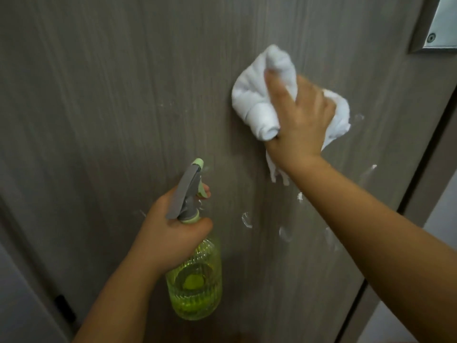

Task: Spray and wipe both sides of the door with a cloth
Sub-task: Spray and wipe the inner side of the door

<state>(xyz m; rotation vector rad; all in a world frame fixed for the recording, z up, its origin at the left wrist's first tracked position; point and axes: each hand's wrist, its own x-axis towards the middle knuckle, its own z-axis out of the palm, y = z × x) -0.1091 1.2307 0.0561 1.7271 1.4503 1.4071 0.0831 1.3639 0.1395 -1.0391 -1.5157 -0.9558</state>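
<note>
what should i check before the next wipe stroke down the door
1. Cloth pressed on the door by right hand: ok.
2. Spray bottle gripped by left hand, clear of the cloth's path: ok.
3. Foam streaks below the cloth left to wipe: not ok.
4. Liquid left in bottle: ok.
5. Metal plate at top right wiped: cannot tell.
6. Door's other side done: cannot tell.

- Door (123, 107), grey-brown wood grain: one
- Cloth (257, 100), white, bunched: one
- Spray bottle (195, 276), translucent green with grey trigger head: one
- Hands: two, left hand (170, 233) and right hand (301, 120)
- Metal plate (442, 26), one screw visible: one
</note>
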